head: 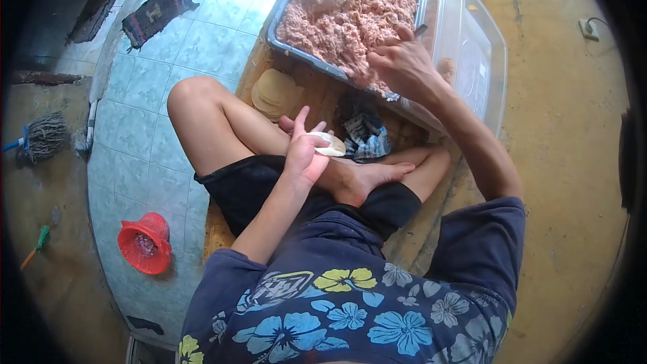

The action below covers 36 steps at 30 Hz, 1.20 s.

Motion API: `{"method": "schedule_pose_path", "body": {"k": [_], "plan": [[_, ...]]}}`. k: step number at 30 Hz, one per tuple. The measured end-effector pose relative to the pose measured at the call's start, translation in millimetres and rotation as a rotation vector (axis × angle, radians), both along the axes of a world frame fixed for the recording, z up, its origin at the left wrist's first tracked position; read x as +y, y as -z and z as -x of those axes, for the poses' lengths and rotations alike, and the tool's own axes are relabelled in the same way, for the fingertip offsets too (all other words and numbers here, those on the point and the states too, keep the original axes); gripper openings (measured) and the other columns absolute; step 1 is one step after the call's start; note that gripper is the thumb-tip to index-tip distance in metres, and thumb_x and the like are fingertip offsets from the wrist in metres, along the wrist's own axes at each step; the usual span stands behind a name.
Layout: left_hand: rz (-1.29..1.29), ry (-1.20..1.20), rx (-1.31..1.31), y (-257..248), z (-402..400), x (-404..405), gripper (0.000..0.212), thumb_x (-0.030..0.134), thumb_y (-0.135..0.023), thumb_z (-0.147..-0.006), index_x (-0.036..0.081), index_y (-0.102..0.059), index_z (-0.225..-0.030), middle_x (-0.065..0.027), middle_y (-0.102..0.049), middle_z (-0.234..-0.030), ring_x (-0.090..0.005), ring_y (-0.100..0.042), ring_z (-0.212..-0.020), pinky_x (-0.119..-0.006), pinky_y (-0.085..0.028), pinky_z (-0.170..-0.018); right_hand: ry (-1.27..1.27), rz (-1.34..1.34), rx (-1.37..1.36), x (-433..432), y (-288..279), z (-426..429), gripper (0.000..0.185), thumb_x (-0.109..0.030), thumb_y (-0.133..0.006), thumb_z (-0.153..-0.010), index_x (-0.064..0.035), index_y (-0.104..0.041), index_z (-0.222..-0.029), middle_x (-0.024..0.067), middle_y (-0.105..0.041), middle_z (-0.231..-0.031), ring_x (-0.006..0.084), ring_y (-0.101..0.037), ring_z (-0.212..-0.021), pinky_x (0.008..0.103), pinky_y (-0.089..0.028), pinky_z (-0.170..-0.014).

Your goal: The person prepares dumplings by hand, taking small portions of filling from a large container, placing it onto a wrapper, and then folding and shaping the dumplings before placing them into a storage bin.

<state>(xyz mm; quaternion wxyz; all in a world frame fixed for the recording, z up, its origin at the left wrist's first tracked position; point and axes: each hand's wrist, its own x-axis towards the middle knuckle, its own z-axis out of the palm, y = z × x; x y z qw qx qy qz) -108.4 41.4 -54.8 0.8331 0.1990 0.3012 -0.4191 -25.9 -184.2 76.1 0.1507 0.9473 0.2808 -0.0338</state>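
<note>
My left hand (pixel 306 154) holds a thin round dough wrapper (pixel 331 144) over my crossed legs, its fingers spread around the disc. Pinkish minced meat (pixel 349 5) is heaped in a grey-blue plastic basin (pixel 303 57) in front of me. At the basin's near right corner, my right hand (pixel 407 63) is curled at the edge of the meat. A flat grey end of a utensil (pixel 420 30) sticks out past its fingers; the rest is hidden. Between the basin and my left knee lies a pile of round dough wrappers (pixel 274 92).
A clear plastic box (pixel 480 55) with pinkish pieces inside stands right of the basin. A crumpled checked cloth (pixel 368 136) lies before my foot. On the tiles at left are a red plastic basket (pixel 145 242) and a woven mat (pixel 159 12); a mop head (pixel 45 136) lies beyond.
</note>
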Motion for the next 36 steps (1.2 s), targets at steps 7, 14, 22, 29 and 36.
{"method": "schedule_pose_path", "body": {"k": [7, 14, 22, 29, 36], "plan": [[0.225, -0.084, -0.039, -9.5, 3.2, -2.2, 0.084, -0.018, -0.049, -0.079, 0.017, -0.027, -0.153, -0.0197, -0.028, -0.156, -0.0367, -0.03, -0.144, -0.058, -0.034, -0.112, 0.137, -0.072, -0.035, -4.5, 10.9, 7.2, 0.009, -0.007, -0.059, -0.076, -0.0112, -0.061, -0.068, 0.0059, -0.065, -0.064, 0.0234, -0.065, -0.066, 0.0415, -0.039, -0.088], [0.309, -0.276, -0.515, -36.1, -36.1, -26.6, 0.079, -0.002, -0.052, -0.08, 0.013, -0.027, -0.154, -0.0232, -0.025, -0.157, -0.034, -0.025, -0.147, -0.053, -0.028, -0.118, 0.852, -0.776, -0.198, 50.3, -68.8, 96.7, 0.006, -0.008, -0.068, -0.085, -0.0041, -0.063, -0.085, 0.0086, -0.065, -0.067, 0.0165, -0.061, -0.059, 0.0326, -0.045, -0.057], [0.764, -0.424, -0.275, -109.6, -61.6, -40.4, 0.076, 0.061, -0.035, -0.097, 0.002, -0.038, -0.146, -0.0246, -0.042, -0.146, -0.0393, -0.044, -0.133, -0.057, -0.039, -0.109, 0.821, -1.125, -0.267, 92.9, -39.2, 107.8, 0.01, -0.007, -0.066, -0.084, -0.0024, -0.057, -0.087, 0.0147, -0.061, -0.069, 0.0309, -0.061, -0.059, 0.0411, -0.047, -0.055], [0.237, -0.413, -0.132, -40.5, -71.6, -31.0, 0.049, 0.03, -0.041, -0.1, -0.006, -0.048, -0.133, -0.0256, -0.05, -0.14, -0.0395, -0.046, -0.133, -0.052, -0.035, -0.114, 0.747, -0.725, -0.08, 82.5, -19.5, 105.1, 0.005, -0.009, -0.062, -0.084, -0.007, -0.057, -0.084, 0.0121, -0.06, -0.069, 0.0308, -0.063, -0.07, 0.0434, -0.046, -0.062], [0.479, -0.143, -0.242, -16.3, -50.0, -1.4, 0.042, 0.022, -0.048, -0.096, 0.005, -0.048, -0.135, -0.0171, -0.048, -0.143, -0.0347, -0.043, -0.135, -0.06, -0.036, -0.11, 0.472, -0.186, -0.381, 21.9, -7.4, 21.0, 0.003, -0.011, -0.063, -0.082, -0.0109, -0.06, -0.083, 0.005, -0.063, -0.069, 0.0211, -0.062, -0.072, 0.0399, -0.039, -0.084]]}}
